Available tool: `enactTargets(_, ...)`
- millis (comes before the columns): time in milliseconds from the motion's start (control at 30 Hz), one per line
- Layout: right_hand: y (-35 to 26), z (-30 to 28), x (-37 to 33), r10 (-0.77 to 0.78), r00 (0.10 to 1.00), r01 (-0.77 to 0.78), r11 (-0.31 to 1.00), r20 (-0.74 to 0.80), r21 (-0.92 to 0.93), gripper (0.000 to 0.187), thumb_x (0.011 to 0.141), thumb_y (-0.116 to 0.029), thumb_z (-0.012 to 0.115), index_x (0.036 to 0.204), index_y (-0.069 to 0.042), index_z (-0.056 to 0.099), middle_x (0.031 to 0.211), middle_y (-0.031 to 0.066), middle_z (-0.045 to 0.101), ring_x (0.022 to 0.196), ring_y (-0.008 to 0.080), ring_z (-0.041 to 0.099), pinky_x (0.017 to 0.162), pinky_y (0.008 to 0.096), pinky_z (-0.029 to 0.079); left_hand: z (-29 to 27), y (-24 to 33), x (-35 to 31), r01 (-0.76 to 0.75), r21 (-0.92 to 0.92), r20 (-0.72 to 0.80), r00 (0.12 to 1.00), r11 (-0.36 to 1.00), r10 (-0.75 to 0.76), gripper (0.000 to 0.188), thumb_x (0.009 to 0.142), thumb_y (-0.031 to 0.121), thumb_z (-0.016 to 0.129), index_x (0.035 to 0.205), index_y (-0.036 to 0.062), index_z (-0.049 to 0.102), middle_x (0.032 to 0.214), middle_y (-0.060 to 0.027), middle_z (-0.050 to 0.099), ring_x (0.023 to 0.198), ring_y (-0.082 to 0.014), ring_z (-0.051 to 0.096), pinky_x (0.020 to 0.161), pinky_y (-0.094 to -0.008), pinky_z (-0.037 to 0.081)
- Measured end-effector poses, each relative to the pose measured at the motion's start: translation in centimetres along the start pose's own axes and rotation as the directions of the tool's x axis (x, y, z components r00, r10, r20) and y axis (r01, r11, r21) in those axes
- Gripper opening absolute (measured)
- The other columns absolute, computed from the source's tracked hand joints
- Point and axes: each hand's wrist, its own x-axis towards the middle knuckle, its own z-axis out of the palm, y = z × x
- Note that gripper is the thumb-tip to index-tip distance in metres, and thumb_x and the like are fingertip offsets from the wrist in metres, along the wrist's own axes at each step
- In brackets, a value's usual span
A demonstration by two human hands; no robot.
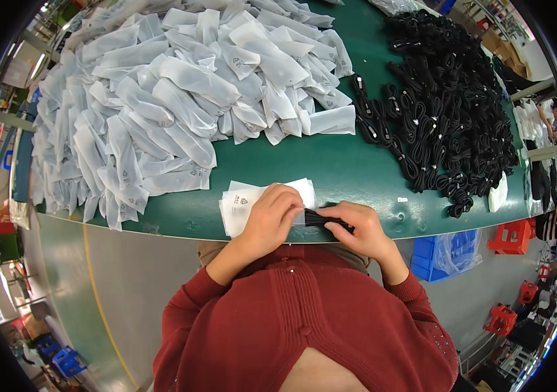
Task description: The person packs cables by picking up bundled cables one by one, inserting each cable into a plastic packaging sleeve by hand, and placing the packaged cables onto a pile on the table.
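Right hand (362, 228) grips a bundled black cable (315, 219) just below the frame's centre; left hand (269, 219) pinches a translucent bag (300, 218) at the cable's end.

Right of centre, just below the edge of the green worktop (272, 160), a blue crate (424, 258) shows against the grey floor (141, 274), clear plastic (458, 253) draped over it. A red stool (510, 236) is near it; two smaller red stools (502, 319) appear at lower right. A yellow line (95, 287) marks the floor at lower left; a blue stool (68, 360) sits near that corner.
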Motion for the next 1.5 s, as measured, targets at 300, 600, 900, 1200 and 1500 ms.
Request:
enactTargets(300,-0.9,-0.8,0.3,0.253,0.897,-0.194,0.962,-0.363,0.193,0.027,0.075,-0.002,0.081,0.099,-0.001,0.069,0.092,0.0068,0.062,0.076,0.0133,0.060,0.064,0.0268,0.048,-0.1,0.1,-0.1,-0.147,0.121,-0.011,0.989,0.982,0.149,0.018,0.080,-0.005,0.067,0.092,0.0011,0.057,0.101,-0.0129,0.058,0.091,-0.0330,0.058,0.078,-0.0403,0.049)
enactTargets(600,-1.2,0.7,0.8,0.241,0.915,-0.162,0.954,-0.322,0.253,0.029,0.077,0.001,0.080,0.102,0.000,0.066,0.098,0.0063,0.059,0.083,0.0118,0.057,0.071,0.0239,0.048,0.4,1.2,0.3,0.060,-0.106,-0.054,0.996,0.993,-0.066,0.014,0.086,-0.004,0.067,0.095,0.0004,0.057,0.100,-0.0113,0.057,0.083,-0.0239,0.060,0.073,-0.0338,0.051)
enactTargets(900,-0.5,2.7,1.1,0.322,0.892,-0.165,0.885,-0.318,0.435,0.033,0.081,0.002,0.077,0.112,0.001,0.064,0.100,0.0039,0.059,0.088,0.0098,0.057,0.074,0.0236,0.049,1.6,0.1,-0.1,0.073,-0.076,-0.017,0.997,0.994,-0.075,0.013,0.085,-0.004,0.068,0.091,-0.0002,0.057,0.094,-0.0102,0.055,0.074,-0.0236,0.058,0.063,-0.0332,0.048)
enactTargets(1200,-0.7,3.9,2.4,0.635,0.770,-0.289,0.442,-0.068,0.849,0.016,0.095,-0.009,0.066,0.103,-0.002,0.055,0.086,0.0034,0.061,0.065,0.0092,0.057,0.058,0.0219,0.046,0.8,-0.2,0.8,-0.127,0.085,-0.018,0.991,0.988,0.129,0.014,0.084,-0.006,0.067,0.089,0.0004,0.056,0.098,-0.0099,0.057,0.084,-0.0210,0.057,0.070,-0.0288,0.049)
enactTargets(1500,-1.2,4.2,3.3,0.190,0.955,-0.065,0.882,-0.226,0.466,0.041,0.085,-0.001,0.072,0.121,-0.002,0.053,0.092,0.0046,0.062,0.084,0.0126,0.059,0.074,0.0275,0.048,-0.4,-1.5,0.8,0.179,-0.421,-0.039,0.976,0.889,-0.215,0.008,0.095,0.007,0.060,0.092,0.0016,0.055,0.110,-0.0096,0.056,0.092,-0.0174,0.057,0.085,-0.0296,0.047)
